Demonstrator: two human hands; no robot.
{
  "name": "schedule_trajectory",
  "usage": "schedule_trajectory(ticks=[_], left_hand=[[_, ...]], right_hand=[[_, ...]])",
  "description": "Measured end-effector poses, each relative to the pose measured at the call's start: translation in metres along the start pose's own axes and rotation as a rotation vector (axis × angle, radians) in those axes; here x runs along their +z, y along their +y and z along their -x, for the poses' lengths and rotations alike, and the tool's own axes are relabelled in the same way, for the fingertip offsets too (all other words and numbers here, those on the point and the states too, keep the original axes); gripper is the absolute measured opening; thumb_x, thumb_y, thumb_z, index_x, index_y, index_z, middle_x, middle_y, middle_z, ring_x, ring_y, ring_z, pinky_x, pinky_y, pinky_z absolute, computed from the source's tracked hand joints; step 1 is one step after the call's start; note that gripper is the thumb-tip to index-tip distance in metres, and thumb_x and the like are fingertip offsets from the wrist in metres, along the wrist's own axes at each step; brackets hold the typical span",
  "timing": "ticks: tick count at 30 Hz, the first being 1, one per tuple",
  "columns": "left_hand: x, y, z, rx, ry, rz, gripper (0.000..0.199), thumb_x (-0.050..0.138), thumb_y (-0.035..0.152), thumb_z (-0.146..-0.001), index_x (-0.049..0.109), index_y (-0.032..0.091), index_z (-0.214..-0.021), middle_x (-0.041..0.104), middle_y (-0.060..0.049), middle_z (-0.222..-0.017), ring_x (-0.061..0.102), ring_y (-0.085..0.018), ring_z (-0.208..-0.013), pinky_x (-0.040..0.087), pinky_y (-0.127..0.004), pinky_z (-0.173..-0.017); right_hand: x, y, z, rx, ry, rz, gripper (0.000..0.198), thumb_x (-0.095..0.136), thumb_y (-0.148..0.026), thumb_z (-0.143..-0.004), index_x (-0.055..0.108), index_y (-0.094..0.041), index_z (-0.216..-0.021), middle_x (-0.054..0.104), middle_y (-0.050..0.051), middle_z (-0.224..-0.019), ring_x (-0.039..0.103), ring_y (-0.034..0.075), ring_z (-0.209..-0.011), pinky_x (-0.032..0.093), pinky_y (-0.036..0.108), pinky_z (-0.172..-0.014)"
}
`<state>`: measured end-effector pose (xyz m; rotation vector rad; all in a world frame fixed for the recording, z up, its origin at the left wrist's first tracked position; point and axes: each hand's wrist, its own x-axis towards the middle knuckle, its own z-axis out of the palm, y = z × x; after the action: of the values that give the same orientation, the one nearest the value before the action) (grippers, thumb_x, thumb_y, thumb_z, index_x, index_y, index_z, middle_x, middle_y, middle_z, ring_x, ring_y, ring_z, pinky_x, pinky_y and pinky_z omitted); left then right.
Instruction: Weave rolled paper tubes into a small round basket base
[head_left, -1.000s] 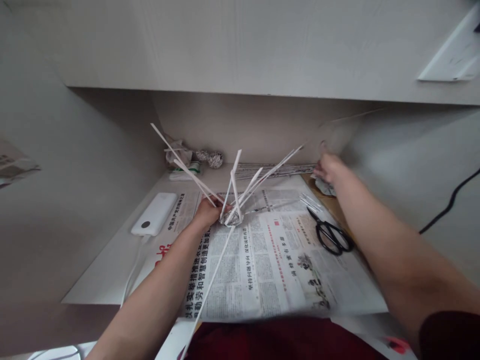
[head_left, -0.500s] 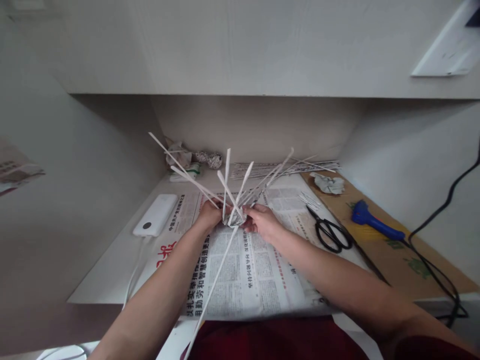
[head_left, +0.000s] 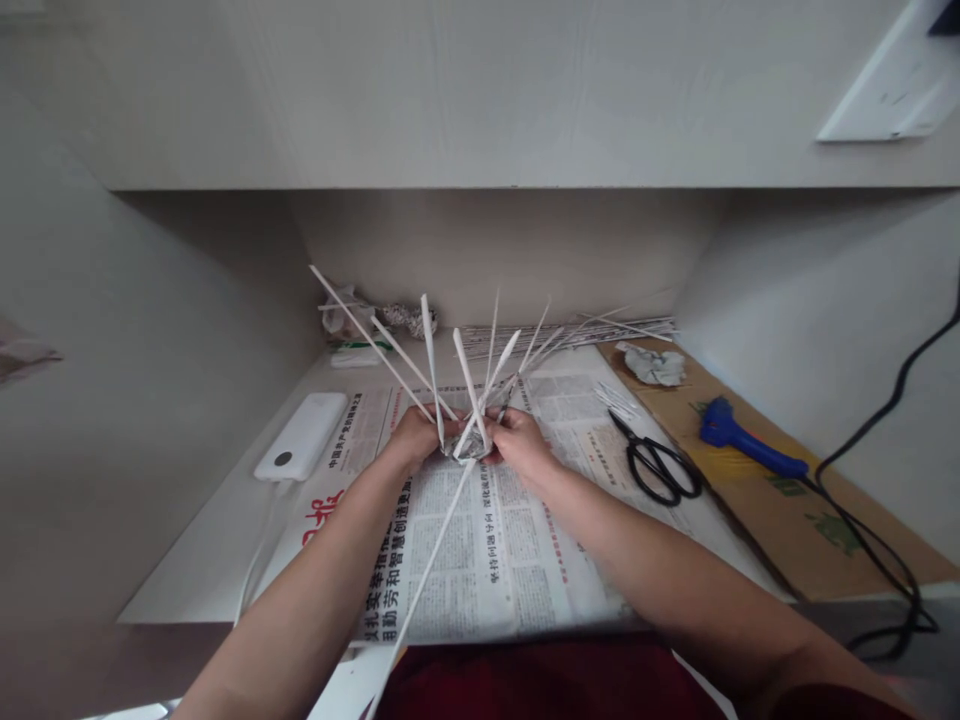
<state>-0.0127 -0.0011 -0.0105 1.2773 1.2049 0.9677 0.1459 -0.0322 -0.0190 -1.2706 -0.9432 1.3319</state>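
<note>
Dark red clothing right up against the near edge of the desk, and one long white strip trails over that edge, running up across the newspaper that covers the middle. Over on the right side there's a sheet of cardboard with a blue tool lying on it, black cord looping off past the desk's right edge. Black scissors sit just left of the cardboard.

The small paper weave is about mid-desk, above the newspaper, with pale paper sticks fanning up and away from it. Left hand has its fingers closed on the left side, partly hidden by sticks; right hand is pinching the right side.

Near the left edge there's a white power bank with a cable plugged in. Further back, crumpled paper lies on the cardboard's far end, a bundle of thin rods runs along the far edge, and a speckled lump sits toward the far left corner.
</note>
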Motion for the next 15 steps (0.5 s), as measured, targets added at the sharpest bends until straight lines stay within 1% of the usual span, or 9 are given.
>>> schedule_trajectory(ticks=[3, 5, 7, 9, 10, 12, 14, 15], left_hand=[[0.002, -0.001, 0.001, -0.023, -0.008, 0.016, 0.032, 0.086, 0.032, -0.048, 0.073, 0.015, -0.071, 0.069, -0.003, -0.065, 0.059, -0.016, -0.058, 0.047, -0.028, -0.059], [0.004, 0.0, 0.002, -0.015, -0.028, 0.001, 0.032, 0.086, 0.033, -0.048, 0.072, 0.014, -0.071, 0.069, -0.003, -0.066, 0.058, -0.015, -0.057, 0.047, -0.028, -0.059], [0.005, 0.001, 0.004, 0.002, -0.046, -0.024, 0.033, 0.086, 0.033, -0.049, 0.072, 0.015, -0.072, 0.07, -0.003, -0.068, 0.059, -0.015, -0.058, 0.047, -0.028, -0.06], [0.006, 0.002, 0.005, 0.02, -0.046, -0.051, 0.034, 0.086, 0.033, -0.049, 0.072, 0.015, -0.074, 0.071, -0.003, -0.069, 0.061, -0.016, -0.06, 0.047, -0.028, -0.061], [0.007, 0.002, 0.005, 0.03, -0.041, -0.061, 0.035, 0.086, 0.033, -0.049, 0.073, 0.015, -0.075, 0.071, -0.003, -0.07, 0.061, -0.017, -0.061, 0.047, -0.029, -0.062], [0.007, 0.001, 0.004, 0.056, -0.048, -0.081, 0.034, 0.086, 0.034, -0.051, 0.073, 0.016, -0.077, 0.072, -0.003, -0.072, 0.062, -0.018, -0.063, 0.048, -0.029, -0.063], [0.006, 0.0, 0.003, 0.088, -0.073, -0.09, 0.033, 0.084, 0.035, -0.054, 0.075, 0.017, -0.08, 0.073, -0.004, -0.076, 0.064, -0.019, -0.066, 0.049, -0.03, -0.066], [0.006, -0.001, 0.002, 0.102, -0.087, -0.094, 0.033, 0.084, 0.036, -0.055, 0.075, 0.017, -0.081, 0.074, -0.005, -0.078, 0.064, -0.019, -0.068, 0.049, -0.03, -0.067]], right_hand=[[-0.004, 0.0, -0.004, 0.0, 0.037, 0.026, 0.023, 0.074, -0.036, -0.067, 0.066, -0.02, -0.08, 0.064, -0.002, -0.06, 0.054, 0.013, -0.043, 0.042, 0.024, -0.035], [-0.007, 0.001, -0.009, -0.028, 0.039, 0.028, 0.021, 0.072, -0.036, -0.065, 0.064, -0.02, -0.077, 0.061, -0.004, -0.057, 0.051, 0.012, -0.043, 0.04, 0.023, -0.037], [-0.011, 0.003, -0.015, -0.122, 0.069, 0.025, 0.018, 0.071, -0.032, -0.062, 0.063, -0.02, -0.073, 0.06, -0.005, -0.058, 0.052, 0.011, -0.048, 0.041, 0.022, -0.043], [-0.015, 0.003, -0.021, -0.218, 0.143, 0.01, 0.015, 0.068, -0.027, -0.06, 0.062, -0.02, -0.071, 0.061, -0.005, -0.061, 0.053, 0.011, -0.054, 0.041, 0.02, -0.048], [-0.017, 0.002, -0.023, -0.235, 0.184, -0.012, 0.015, 0.067, -0.026, -0.059, 0.061, -0.02, -0.072, 0.06, -0.005, -0.062, 0.053, 0.011, -0.055, 0.04, 0.02, -0.048], [-0.021, -0.002, -0.028, -0.202, 0.238, -0.087, 0.019, 0.066, -0.026, -0.06, 0.062, -0.02, -0.077, 0.06, -0.005, -0.062, 0.051, 0.01, -0.052, 0.035, 0.019, -0.043], [-0.024, -0.007, -0.031, -0.144, 0.239, -0.184, 0.025, 0.067, -0.027, -0.06, 0.062, -0.02, -0.084, 0.063, -0.004, -0.066, 0.05, 0.01, -0.05, 0.031, 0.019, -0.04], [-0.026, -0.011, -0.032, -0.124, 0.224, -0.231, 0.028, 0.068, -0.027, -0.059, 0.062, -0.02, -0.086, 0.066, -0.003, -0.07, 0.05, 0.009, -0.05, 0.031, 0.019, -0.04]])
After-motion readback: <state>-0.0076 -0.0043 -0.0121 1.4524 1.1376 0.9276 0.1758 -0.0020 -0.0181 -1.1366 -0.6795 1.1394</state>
